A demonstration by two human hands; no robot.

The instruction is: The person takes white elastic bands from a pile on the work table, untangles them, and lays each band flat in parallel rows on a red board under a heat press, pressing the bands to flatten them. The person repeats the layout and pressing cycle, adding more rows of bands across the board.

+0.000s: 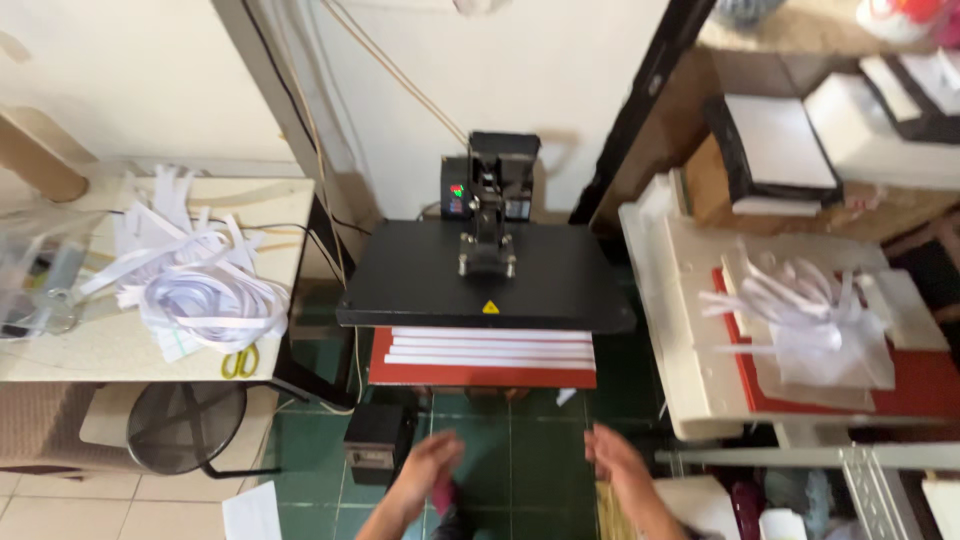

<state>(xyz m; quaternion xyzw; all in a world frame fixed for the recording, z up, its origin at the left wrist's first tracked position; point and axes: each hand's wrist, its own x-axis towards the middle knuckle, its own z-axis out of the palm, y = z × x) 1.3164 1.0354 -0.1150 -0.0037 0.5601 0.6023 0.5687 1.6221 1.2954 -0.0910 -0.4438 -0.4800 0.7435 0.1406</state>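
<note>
A black heat press (487, 270) stands in front of me against the wall, its flat top plate lowered over a red bed (480, 375). Several white strips (490, 347) lie side by side on that bed, under the plate. My left hand (428, 470) and my right hand (617, 462) hang below the press, both blurred, fingers spread, holding nothing. Each is a short way from the bed's front edge and touches nothing.
A table on the left (120, 340) carries a heap of white paper strips (205, 290) and yellow-handled scissors (239, 362). A black stool (185, 425) sits under it. A white stand on the right (700, 400) holds more strips (810, 305) on a red pad. A small black box (378, 440) rests on the green tiled floor.
</note>
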